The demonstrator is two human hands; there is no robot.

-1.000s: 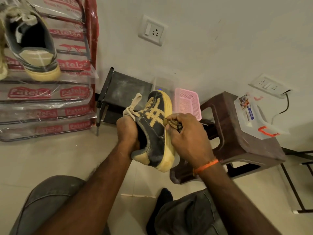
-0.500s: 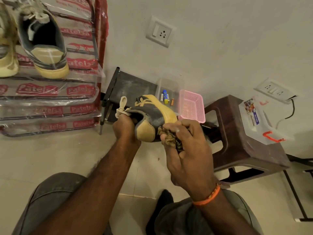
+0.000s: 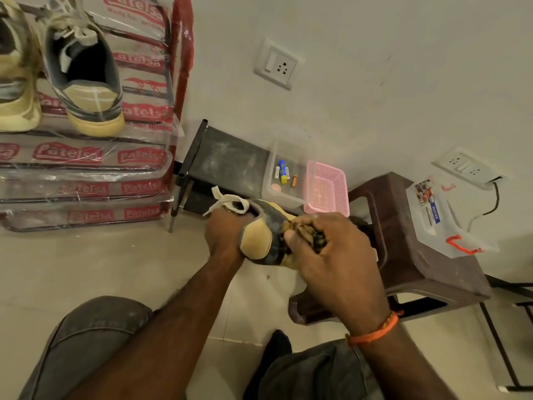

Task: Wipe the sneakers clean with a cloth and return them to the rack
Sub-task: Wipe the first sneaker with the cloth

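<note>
A black and tan sneaker [image 3: 259,241] with cream laces is held in the air at the centre, its tan heel turned towards me. My left hand [image 3: 223,235] grips it at the opening by the heel. My right hand [image 3: 328,255] holds a crumpled brown cloth [image 3: 305,233] and presses it against the sneaker's right side. On the shoe rack [image 3: 95,160] at the upper left stands another sneaker [image 3: 86,90] of the same colours, with a further shoe [image 3: 14,90] beside it at the frame's edge.
A dark low stand [image 3: 227,166] leans by the wall behind the sneaker. A clear box with batteries [image 3: 281,176] and a pink basket [image 3: 327,187] sit beside it. A brown stool [image 3: 409,255] at the right carries a clear lidded box [image 3: 441,215]. My knees fill the bottom.
The sneaker has turned from side-on to heel-first. My right hand with the cloth has slid along its side towards the heel. The view has dropped closer.
</note>
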